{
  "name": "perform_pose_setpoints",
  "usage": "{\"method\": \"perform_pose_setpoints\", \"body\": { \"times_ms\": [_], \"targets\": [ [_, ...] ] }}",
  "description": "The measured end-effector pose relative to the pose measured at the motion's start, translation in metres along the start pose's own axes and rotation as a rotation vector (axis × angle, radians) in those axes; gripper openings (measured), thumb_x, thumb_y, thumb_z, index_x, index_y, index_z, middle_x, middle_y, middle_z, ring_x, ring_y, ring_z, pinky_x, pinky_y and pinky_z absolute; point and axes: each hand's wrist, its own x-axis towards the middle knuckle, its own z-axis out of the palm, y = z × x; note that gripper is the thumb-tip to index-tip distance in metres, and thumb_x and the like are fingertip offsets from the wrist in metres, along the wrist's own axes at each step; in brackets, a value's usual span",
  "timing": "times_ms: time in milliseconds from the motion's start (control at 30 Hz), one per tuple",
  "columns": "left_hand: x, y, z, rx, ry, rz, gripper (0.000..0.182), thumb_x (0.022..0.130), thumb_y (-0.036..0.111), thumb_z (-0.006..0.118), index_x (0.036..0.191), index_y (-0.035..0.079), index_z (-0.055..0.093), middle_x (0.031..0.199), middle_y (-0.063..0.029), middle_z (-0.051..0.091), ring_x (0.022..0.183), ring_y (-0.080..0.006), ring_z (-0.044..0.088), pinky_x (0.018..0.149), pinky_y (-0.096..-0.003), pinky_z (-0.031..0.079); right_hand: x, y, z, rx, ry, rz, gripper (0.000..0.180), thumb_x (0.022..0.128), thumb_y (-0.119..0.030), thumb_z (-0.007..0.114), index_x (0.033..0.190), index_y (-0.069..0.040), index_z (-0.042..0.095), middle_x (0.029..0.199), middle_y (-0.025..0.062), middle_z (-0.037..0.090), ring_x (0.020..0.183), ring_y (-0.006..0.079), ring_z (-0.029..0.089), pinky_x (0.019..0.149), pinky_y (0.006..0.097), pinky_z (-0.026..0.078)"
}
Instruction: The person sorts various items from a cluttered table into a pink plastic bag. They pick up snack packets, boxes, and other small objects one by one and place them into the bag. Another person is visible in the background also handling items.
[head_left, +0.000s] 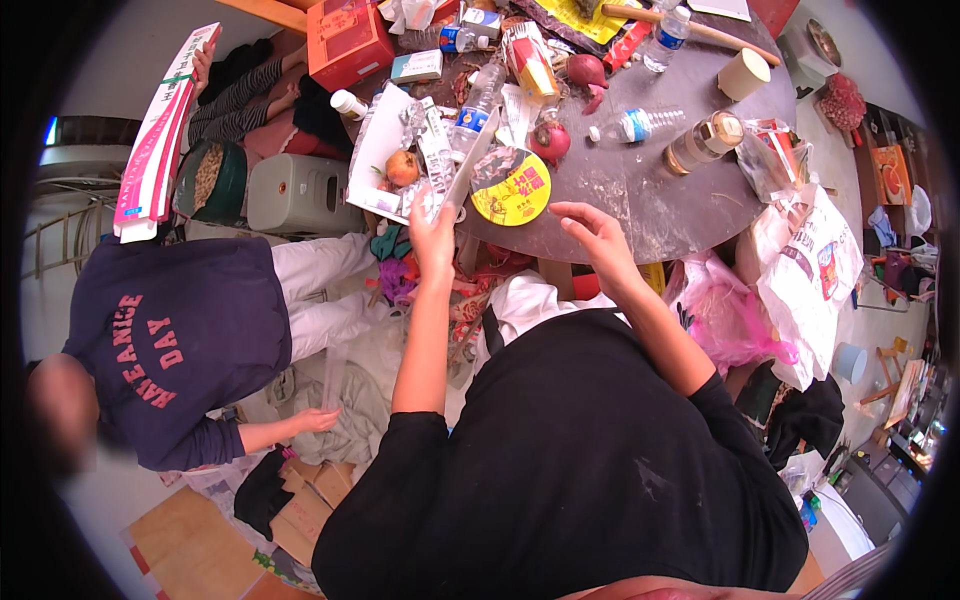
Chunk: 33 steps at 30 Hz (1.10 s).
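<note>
My left hand (433, 244) pinches a long, flat, pale strip (475, 159), whose material I cannot tell; it slants up over the table beside a white open box (382, 154). In that box lie a pomegranate (403, 168) and small packages. A round yellow-and-black lid (511, 186) with printed writing lies between my hands near the table's edge. My right hand (600, 241) is just right of the lid, fingers apart and holding nothing. Behind the lid are a red onion (550, 141), an empty plastic bottle (478, 109) and a patterned paper cup (529, 64).
The dark round table (660, 217) also bears a lying bottle (637, 125), a glass jar (703, 142), a cream cup (743, 74) and a wooden rod (690, 31). Bags (806, 277) hang at its right edge. At left, another person (180, 322) holds a long pink-and-white box (166, 131).
</note>
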Motion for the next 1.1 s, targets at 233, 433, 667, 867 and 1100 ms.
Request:
{"method": "perform_pose_setpoints", "body": {
  "times_ms": [233, 433, 667, 867, 1100],
  "targets": [
    [0.026, -0.033, -0.029, 0.303, 0.372, -0.091, 0.082, 0.074, 0.001, 0.072, 0.142, -0.002, 0.026, 0.137, -0.0226, 0.034, 0.123, -0.031, 0.042, 0.104, -0.0373, 0.036, 0.024, 0.032, 0.002, -0.162, 0.139, 0.051, 0.037, 0.087, -0.012, 0.062, 0.121, -0.001, 0.055, 0.118, 0.0084, 0.058, 0.113, 0.0162, 0.051, 0.099, 0.031, 0.037],
    [0.035, -0.059, -0.026, 0.205, 0.251, -0.063, 0.081, 0.072, 0.007, 0.074, 0.14, -0.001, 0.03, 0.14, -0.0253, 0.032, 0.128, -0.035, 0.038, 0.105, -0.0403, 0.033, 0.063, 0.094, -0.009, -0.301, 0.29, 0.102, 0.054, 0.084, -0.023, 0.067, 0.128, 0.001, 0.048, 0.126, 0.0171, 0.052, 0.111, 0.0248, 0.054, 0.094, 0.0353, 0.044],
    [0.018, -0.051, -0.02, 0.516, 0.168, 0.174, 0.077, 0.073, 0.014, 0.071, 0.14, 0.007, 0.033, 0.142, -0.0284, 0.029, 0.134, -0.0417, 0.028, 0.11, -0.0469, 0.024, 0.099, 0.112, -0.008, -0.378, 0.219, 0.323, 0.025, 0.086, -0.028, 0.067, 0.091, -0.005, 0.057, 0.086, 0.0036, 0.058, 0.076, 0.0122, 0.056, 0.067, 0.0287, 0.051],
    [0.017, -0.052, -0.028, 0.488, 0.226, 0.25, 0.067, 0.075, 0.01, 0.07, 0.133, 0.0, 0.038, 0.131, -0.0222, 0.042, 0.123, -0.0391, 0.04, 0.105, -0.0458, 0.031, 0.102, 0.12, -0.01, -0.12, 0.14, 0.344, 0.018, 0.092, -0.021, 0.061, 0.084, -0.008, 0.051, 0.081, -0.0009, 0.052, 0.074, 0.0085, 0.055, 0.071, 0.0317, 0.057],
    [0.019, -0.008, -0.027, -0.017, 0.146, 0.102, 0.052, 0.093, 0.018, 0.057, 0.137, -0.001, 0.037, 0.136, -0.0195, 0.044, 0.123, -0.0289, 0.045, 0.104, -0.038, 0.035, 0.087, 0.11, -0.043, 0.043, 0.185, 0.217, 0.014, 0.09, -0.015, 0.061, 0.086, -0.004, 0.052, 0.087, 0.0033, 0.054, 0.08, 0.0125, 0.058, 0.072, 0.031, 0.058]
  ]
}}
